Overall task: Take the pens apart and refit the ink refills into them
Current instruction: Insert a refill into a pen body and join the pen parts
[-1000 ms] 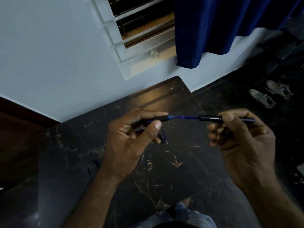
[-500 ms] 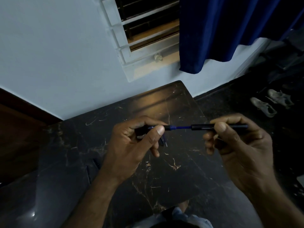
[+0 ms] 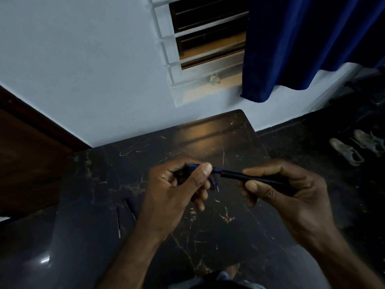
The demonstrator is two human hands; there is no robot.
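My right hand [image 3: 285,197] grips a black pen barrel [image 3: 245,176] that points left and slightly up. My left hand [image 3: 177,190] pinches the blue front piece [image 3: 192,166] of the pen between thumb and fingers. Only a short stretch of blue refill [image 3: 216,170] shows between the two hands, entering the barrel's mouth. Both hands hover above the dark marble table [image 3: 208,226]. More blue pen parts [image 3: 214,183] lie on the table just under my left fingers, mostly hidden.
Other dark pens [image 3: 125,213] lie on the table left of my left wrist. The table's far edge meets a white wall under a window. A blue curtain [image 3: 302,42] hangs at the right. A pair of shoes [image 3: 358,144] sits on the floor right of the table.
The hands have come closer together. The long blue refill that showed between them has slid almost wholly into the black barrel.
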